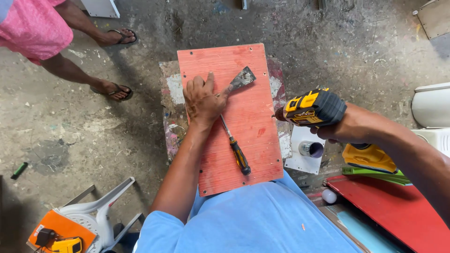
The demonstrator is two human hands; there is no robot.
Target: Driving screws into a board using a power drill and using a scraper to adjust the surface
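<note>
- Far left, on the concrete floor: sandalled feet of another person in pink clothing, well apart from the work.
- Bottom left: white plastic chair on its side, an orange case and a small yellow tool beside it.
- Centre: red board lying flat over a paint-stained stand, near edge against the blue shirt.
- On the board: left hand pressed down with fingers curled loosely, gripping nothing — forefinger stretched onto the scraper blade.
- Just below the hand: screwdriver with black-and-yellow handle, lying loose on the board.
- Right of the board: right hand clenched round a yellow-and-black cordless drill, nose at the board's right edge.
- Far right: red panel, white fixture.
</note>
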